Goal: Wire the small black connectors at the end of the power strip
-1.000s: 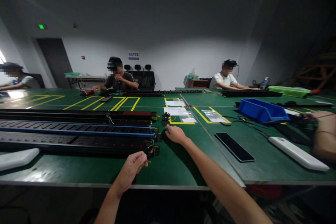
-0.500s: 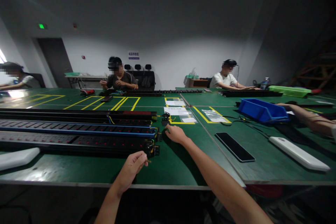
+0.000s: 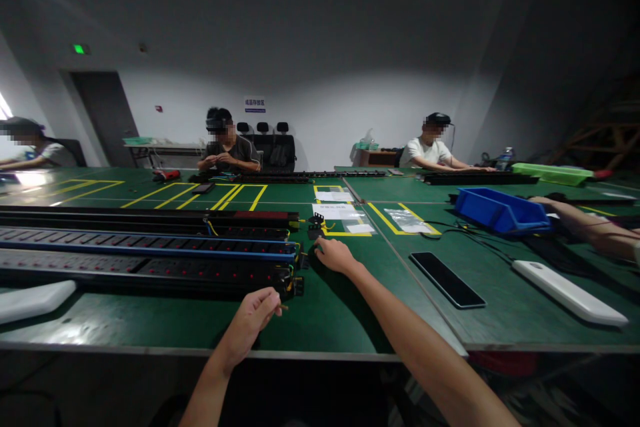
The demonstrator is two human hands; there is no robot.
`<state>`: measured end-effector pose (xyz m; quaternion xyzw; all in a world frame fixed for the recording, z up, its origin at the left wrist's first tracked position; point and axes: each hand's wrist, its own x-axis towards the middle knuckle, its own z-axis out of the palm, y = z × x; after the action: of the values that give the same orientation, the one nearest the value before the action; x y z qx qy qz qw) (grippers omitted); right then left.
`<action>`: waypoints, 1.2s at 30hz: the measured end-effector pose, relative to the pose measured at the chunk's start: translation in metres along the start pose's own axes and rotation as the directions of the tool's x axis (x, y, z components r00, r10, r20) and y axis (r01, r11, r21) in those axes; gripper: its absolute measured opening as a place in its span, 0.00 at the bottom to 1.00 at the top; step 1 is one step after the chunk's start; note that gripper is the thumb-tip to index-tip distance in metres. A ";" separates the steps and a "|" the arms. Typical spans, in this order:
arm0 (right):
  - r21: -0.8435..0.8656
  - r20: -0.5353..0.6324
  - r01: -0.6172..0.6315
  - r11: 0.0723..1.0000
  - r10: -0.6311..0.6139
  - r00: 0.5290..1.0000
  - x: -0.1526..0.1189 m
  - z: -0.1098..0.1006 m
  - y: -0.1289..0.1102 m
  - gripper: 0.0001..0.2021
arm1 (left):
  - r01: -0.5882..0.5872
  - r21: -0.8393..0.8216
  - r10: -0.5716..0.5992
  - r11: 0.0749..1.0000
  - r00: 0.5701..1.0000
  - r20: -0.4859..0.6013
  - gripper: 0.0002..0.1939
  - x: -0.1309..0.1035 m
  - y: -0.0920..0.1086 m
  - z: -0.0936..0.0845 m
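My left hand [image 3: 255, 319] is closed in a pinch on a small, thin brownish piece [image 3: 283, 307] near the table's front edge. My right hand [image 3: 334, 255] lies to the right of the rail ends, fingers curled, just below a small black part [image 3: 316, 230]; whether anything is between its fingertips is hidden. Long black rails [image 3: 150, 265] lie side by side on the left, one with blue edges [image 3: 175, 248]. Yellow wires and black connectors [image 3: 299, 285] show at their right ends, above my left hand.
A black phone [image 3: 447, 279] and a white device [image 3: 567, 291] lie on the right. Behind them sit a blue bin [image 3: 503, 211] with cables and a person's arm [image 3: 590, 220]. Another white object [image 3: 37, 301] lies front left. People sit across the green table [image 3: 350, 320].
Both my hands have stayed in place. Across the table, the person in dark clothing has brought both hands together, and the person in white has shifted a hand slightly.
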<state>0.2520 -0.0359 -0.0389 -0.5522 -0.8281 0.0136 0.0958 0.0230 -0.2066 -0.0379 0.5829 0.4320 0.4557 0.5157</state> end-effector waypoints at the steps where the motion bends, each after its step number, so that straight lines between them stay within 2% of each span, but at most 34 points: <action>1: -0.002 0.004 -0.004 1.000 0.004 1.000 0.000 0.000 0.000 0.17 | -0.002 0.001 0.002 1.000 1.000 -0.001 0.28 0.000 0.001 0.000; 36: 0.013 0.012 -0.010 1.000 0.010 1.000 0.000 0.000 0.000 0.17 | 0.002 0.003 -0.002 1.000 1.000 0.002 0.28 -0.001 0.001 0.000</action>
<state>0.2518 -0.0360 -0.0390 -0.5555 -0.8258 0.0225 0.0944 0.0226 -0.2076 -0.0368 0.5837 0.4325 0.4541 0.5158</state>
